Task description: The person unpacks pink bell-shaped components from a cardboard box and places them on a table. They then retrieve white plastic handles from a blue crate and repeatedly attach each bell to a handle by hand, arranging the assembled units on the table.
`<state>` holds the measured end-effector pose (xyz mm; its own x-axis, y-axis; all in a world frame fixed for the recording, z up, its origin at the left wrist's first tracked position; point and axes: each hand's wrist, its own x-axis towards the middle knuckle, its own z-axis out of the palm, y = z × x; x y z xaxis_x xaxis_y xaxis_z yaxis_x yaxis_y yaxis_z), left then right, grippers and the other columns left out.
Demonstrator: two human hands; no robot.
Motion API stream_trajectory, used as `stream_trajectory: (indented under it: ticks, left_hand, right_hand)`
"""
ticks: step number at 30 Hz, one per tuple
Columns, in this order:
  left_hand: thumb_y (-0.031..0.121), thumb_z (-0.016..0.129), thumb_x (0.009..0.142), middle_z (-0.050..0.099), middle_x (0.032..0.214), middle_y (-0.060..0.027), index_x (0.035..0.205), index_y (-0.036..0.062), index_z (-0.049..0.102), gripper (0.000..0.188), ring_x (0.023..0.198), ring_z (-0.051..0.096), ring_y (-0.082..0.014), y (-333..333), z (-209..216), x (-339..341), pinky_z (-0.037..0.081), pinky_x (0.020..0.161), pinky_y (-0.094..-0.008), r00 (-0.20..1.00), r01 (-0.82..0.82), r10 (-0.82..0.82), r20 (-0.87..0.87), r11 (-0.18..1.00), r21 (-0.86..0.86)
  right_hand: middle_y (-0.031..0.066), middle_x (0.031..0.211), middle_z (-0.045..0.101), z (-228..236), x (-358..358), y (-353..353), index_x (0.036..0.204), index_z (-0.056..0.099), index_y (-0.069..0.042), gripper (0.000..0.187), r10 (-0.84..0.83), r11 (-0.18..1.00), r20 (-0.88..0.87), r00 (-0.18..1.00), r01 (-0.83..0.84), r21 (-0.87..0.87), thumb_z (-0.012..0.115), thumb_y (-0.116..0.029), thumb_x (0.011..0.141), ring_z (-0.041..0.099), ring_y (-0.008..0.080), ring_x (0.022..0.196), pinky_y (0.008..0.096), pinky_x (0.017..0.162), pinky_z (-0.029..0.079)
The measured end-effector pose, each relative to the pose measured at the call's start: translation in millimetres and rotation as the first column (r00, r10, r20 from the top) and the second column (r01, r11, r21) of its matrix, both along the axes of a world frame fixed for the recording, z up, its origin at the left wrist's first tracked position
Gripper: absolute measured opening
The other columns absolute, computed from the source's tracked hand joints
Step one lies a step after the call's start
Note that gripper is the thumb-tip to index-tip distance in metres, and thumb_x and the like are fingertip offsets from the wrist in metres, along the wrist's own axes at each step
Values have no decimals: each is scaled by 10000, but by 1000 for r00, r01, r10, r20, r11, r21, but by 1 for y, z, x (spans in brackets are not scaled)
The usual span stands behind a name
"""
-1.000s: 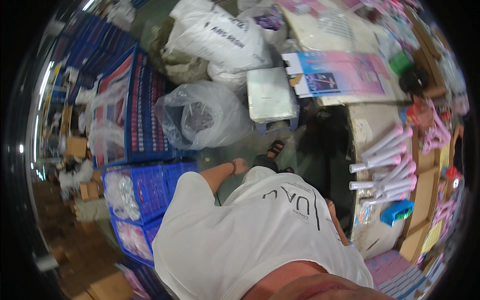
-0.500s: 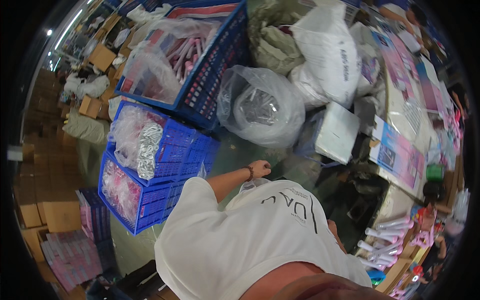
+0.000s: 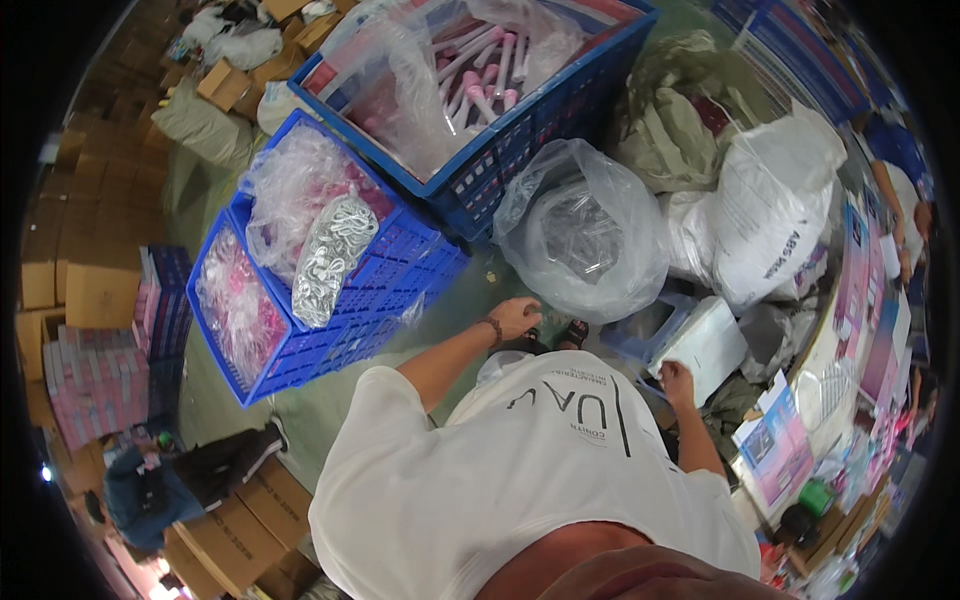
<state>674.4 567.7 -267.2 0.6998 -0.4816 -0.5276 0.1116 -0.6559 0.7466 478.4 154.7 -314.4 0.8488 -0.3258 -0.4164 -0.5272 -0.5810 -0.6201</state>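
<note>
My left hand [image 3: 515, 318], with a dark bracelet at its wrist, hangs above the floor between the blue crates and a clear plastic bag. Its fingers are loosely bent, and nothing shows in them. Close by stands the clear bag [image 3: 640, 262], its mouth gaping, with clear shiny pieces inside. My right hand [image 3: 677, 382] is loosely curled with nothing visible in it, in front of a white flat-topped block [image 3: 712, 345] on a blue stool-like frame [image 3: 632, 340]. Whether it touches the block I cannot tell.
Blue crates [image 3: 385, 300] at left hold plastic-wrapped pink things and a silvery coiled bundle [image 3: 335, 262]. A larger blue crate [image 3: 470, 190] holds pink-and-white sticks [image 3: 480, 95]. White sacks [image 3: 770, 200] stand at right beside a cluttered table [image 3: 835, 400]. A person [image 3: 165, 490] is at lower left.
The whole view has shifted and turned; the crates and clear bag now sit further right. My right hand, mostly hidden before, has come into sight. My left hand stays low and empty.
</note>
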Motion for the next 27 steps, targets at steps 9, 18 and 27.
stream_trajectory:
  ticks: [9,18,27]
  left_hand:
    - [173,619,891,637,1005,-54,1130,-6,597,299,927,577,-113,17,143,136,479,823,-269,923,-167,298,241,878,-449]
    - [281,621,805,658,1024,-144,1136,-67,602,481,894,623,-178,69,60,446,496,809,-284,867,-424,427,256,903,-69]
    - [222,616,722,587,1170,-259,1113,-49,596,476,1123,548,-381,87,-166,524,424,983,-410,598,-794,733,325,483,369]
  right_hand:
    - [137,855,672,96,353,28,1061,633,-4,279,303,942,398,866,-334,9,558,-222,904,643,220,762,314,714,491]
    - [149,966,670,174,624,178,1034,652,-37,296,547,832,597,587,-455,-317,548,-256,863,628,313,904,366,810,482]
    - [120,720,672,144,682,206,962,692,-134,278,505,769,161,848,-358,-529,525,-318,838,651,317,710,402,668,501]
